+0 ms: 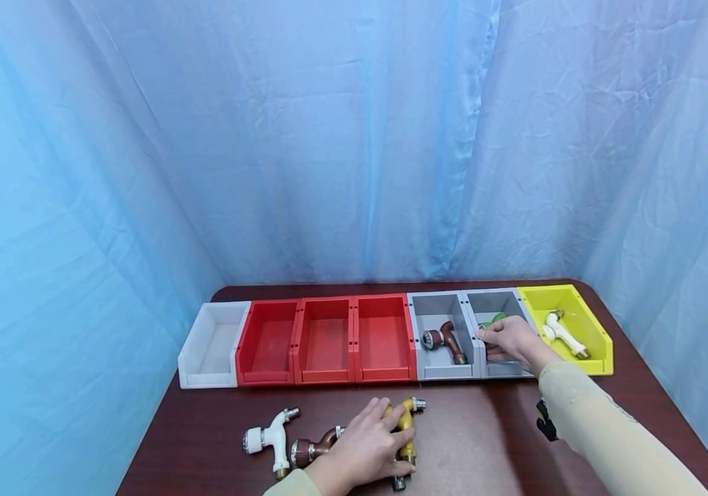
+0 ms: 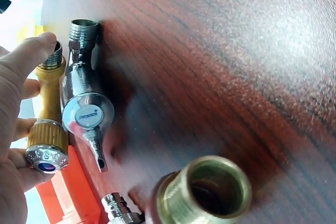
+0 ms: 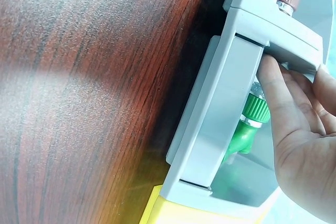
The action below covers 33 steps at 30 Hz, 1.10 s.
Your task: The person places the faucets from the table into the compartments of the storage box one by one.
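Observation:
My left hand [image 1: 366, 444] holds a yellow tap [image 2: 50, 98]; its thumb lies by the threaded end and its fingers curl behind the body. Beside it on the table lies a chrome tap [image 2: 81, 82], mostly hidden by the hand in the head view. A brown tap [image 1: 310, 450] and a white tap [image 1: 272, 441] lie further left. My right hand [image 1: 515, 342] is inside a grey bin [image 3: 210, 124], its fingertips right at the divider wall. The fingers are loosely bent. A green tap [image 3: 247, 124] lies in that bin, below the hand.
A row of bins runs along the back: a white bin [image 1: 189, 351], three red ones, then a grey bin [image 1: 447, 372] with a brown tap [image 1: 450, 342], and a yellow bin [image 1: 598, 344] with a white tap [image 1: 565, 334]. Blue curtains [image 1: 354, 138] surround the table.

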Available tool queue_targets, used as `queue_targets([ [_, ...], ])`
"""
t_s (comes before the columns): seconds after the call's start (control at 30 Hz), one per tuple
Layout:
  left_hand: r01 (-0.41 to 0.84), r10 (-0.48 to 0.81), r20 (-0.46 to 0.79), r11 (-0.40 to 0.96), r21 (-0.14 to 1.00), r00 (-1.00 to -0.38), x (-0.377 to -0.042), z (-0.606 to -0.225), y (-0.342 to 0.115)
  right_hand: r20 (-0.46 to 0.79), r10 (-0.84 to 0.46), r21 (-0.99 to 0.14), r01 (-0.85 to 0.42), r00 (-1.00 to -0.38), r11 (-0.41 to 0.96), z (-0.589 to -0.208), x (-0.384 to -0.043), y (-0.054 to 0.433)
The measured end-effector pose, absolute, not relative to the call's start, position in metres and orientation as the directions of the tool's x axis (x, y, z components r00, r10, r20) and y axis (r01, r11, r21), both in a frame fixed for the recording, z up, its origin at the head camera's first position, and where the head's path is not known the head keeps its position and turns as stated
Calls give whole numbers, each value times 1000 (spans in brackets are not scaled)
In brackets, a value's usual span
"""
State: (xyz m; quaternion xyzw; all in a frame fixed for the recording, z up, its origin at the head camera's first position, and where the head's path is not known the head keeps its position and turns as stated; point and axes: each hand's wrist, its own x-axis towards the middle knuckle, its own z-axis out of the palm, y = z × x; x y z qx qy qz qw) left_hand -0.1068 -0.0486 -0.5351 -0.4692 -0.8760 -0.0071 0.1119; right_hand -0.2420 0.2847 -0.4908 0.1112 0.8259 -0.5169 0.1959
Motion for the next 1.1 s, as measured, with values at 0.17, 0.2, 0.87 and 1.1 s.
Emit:
queue_targets([
  [0.17,834,828,284,534,-137,-484,-108,-535,-49,-446,-11,-800,392,-895,455,-492,-242,285],
  [0.2,835,828,298,530,-146,-474,-108,-535,-50,-444,-15,-800,389,-896,457,-492,-242,285],
  [0.87,807,763,398,584,-87,-509,-122,-507,-64,-445,-11,-795,389,-896,465,-491,-241,284],
  [1.1,785,730,463,609,-109,-503,-132,-500,-71,-449,-8,-796,396,-893,457,-490,-240,284],
])
